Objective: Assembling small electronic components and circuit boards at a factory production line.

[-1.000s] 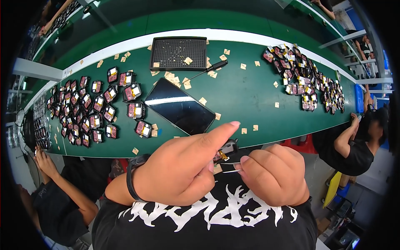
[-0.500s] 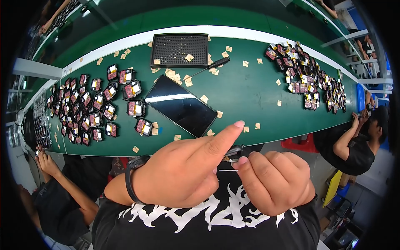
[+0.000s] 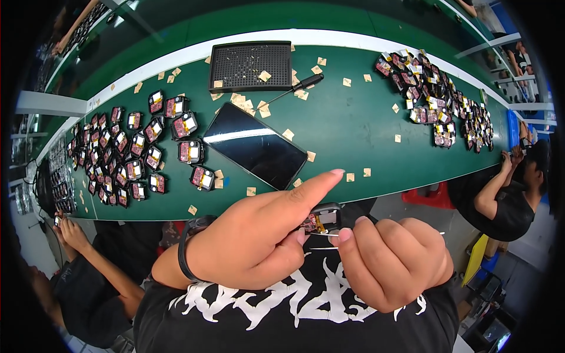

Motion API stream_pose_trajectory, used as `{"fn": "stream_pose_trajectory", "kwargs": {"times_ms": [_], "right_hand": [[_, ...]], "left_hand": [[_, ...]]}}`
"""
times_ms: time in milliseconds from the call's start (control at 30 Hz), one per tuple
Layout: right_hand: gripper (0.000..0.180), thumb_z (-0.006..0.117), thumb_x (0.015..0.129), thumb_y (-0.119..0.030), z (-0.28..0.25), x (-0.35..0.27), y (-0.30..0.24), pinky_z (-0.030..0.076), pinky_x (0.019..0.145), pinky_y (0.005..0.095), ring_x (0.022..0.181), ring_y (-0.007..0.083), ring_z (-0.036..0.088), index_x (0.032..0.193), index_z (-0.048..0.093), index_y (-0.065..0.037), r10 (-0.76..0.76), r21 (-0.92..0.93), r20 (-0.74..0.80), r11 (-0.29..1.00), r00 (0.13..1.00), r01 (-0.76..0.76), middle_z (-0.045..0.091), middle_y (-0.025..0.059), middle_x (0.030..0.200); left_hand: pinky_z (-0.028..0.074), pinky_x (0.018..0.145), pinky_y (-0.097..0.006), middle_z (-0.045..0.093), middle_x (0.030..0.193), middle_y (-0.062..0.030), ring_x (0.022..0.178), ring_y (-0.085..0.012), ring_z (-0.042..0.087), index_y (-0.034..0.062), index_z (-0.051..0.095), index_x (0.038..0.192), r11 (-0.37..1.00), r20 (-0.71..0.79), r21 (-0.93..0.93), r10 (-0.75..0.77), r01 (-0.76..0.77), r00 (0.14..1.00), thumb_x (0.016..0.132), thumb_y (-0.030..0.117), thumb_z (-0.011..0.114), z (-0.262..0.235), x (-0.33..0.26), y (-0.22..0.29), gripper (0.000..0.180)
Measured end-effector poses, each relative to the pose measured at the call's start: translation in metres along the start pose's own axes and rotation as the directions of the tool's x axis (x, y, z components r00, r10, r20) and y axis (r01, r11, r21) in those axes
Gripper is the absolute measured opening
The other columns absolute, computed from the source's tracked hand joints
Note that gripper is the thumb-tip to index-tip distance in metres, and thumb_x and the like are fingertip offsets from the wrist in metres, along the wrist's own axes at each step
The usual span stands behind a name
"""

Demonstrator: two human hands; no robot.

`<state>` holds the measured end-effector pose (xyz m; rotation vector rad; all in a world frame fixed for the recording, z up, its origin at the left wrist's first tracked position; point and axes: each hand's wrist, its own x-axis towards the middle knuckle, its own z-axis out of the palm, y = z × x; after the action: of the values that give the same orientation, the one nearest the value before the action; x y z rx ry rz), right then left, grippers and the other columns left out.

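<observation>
Fingers (image 3: 321,185) of the left hand (image 3: 247,242), index extended, pinch a small open black casing (image 3: 331,219) on the near side of the green surface (image 3: 353,141); the right hand (image 3: 395,257) pinches a slim metal tool (image 3: 323,234) between thumb and index, close by the casing. Beyond lie a dark phone (image 3: 256,148), a screwdriver (image 3: 309,81), a black tray (image 3: 253,89), and clusters of similar casings (image 3: 189,152) to left and right.

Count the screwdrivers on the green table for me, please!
1 that I can see. The black-handled screwdriver slants from just right of the black tray down toward the dark phone. The left hand could be hiding others.
</observation>
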<state>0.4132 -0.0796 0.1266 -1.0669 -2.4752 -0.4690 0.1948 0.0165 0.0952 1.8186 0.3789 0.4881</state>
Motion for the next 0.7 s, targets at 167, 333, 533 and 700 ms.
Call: {"fn": "stream_pose_trajectory", "kwargs": {"times_ms": [167,333,533,700], "right_hand": [[0.006,0.068,0.079,-0.006,0.0002,0.0008,-0.0043,0.027,0.05,0.0245,0.061,0.0139,0.051,0.08,0.068,0.0,0.017,-0.015,-0.009,1.0,1.0,-0.017,0.062,0.0068,0.072],[0.006,0.067,0.079,-0.006,0.0021,-0.0005,-0.0054,0.025,0.05,0.0252,0.062,0.0144,0.051,0.08,0.067,0.0,0.023,-0.042,-0.011,0.999,1.0,-0.023,0.062,0.0069,0.071],[0.005,0.068,0.079,-0.006,0.0014,0.0002,-0.0055,0.025,0.05,0.025,0.062,0.0142,0.051,0.08,0.067,0.0,0.034,-0.006,0.002,0.999,0.999,-0.034,0.062,0.007,0.071],[0.005,0.069,0.078,-0.005,0.0018,0.0004,-0.0063,0.024,0.05,0.0245,0.06,0.0137,0.05,0.079,0.067,-0.001,0.036,0.006,-0.029,0.999,0.999,-0.036,0.063,0.0076,0.071]], "left_hand": [[0.052,0.07,-0.029,0.067,0.088,-0.0133,0.07,-0.0225,0.066,-0.0079,0.046,0.148,0.999,-0.037,0.025,0.026,-0.025,0.999,0.076,-0.013,0.052,0.0035,-0.0013,0.0008,0.072],[0.052,0.069,-0.029,0.067,0.089,-0.0141,0.069,-0.0228,0.066,-0.0081,0.048,0.147,0.999,-0.05,0.045,0.026,-0.024,0.998,0.073,-0.014,0.051,0.0046,0.0009,0.0037,0.074],[0.051,0.067,-0.029,0.068,0.092,-0.0159,0.067,-0.0226,0.065,-0.0083,0.048,0.146,0.998,-0.047,0.045,0.042,-0.04,0.998,0.072,-0.014,0.049,0.0033,0.0004,0.0025,0.075],[0.051,0.067,-0.028,0.068,0.092,-0.0163,0.067,-0.0213,0.063,-0.0113,0.047,0.146,0.998,-0.044,0.03,0.063,-0.062,0.997,0.071,-0.013,0.049,0.0028,-0.0016,0.0033,0.074]]}}
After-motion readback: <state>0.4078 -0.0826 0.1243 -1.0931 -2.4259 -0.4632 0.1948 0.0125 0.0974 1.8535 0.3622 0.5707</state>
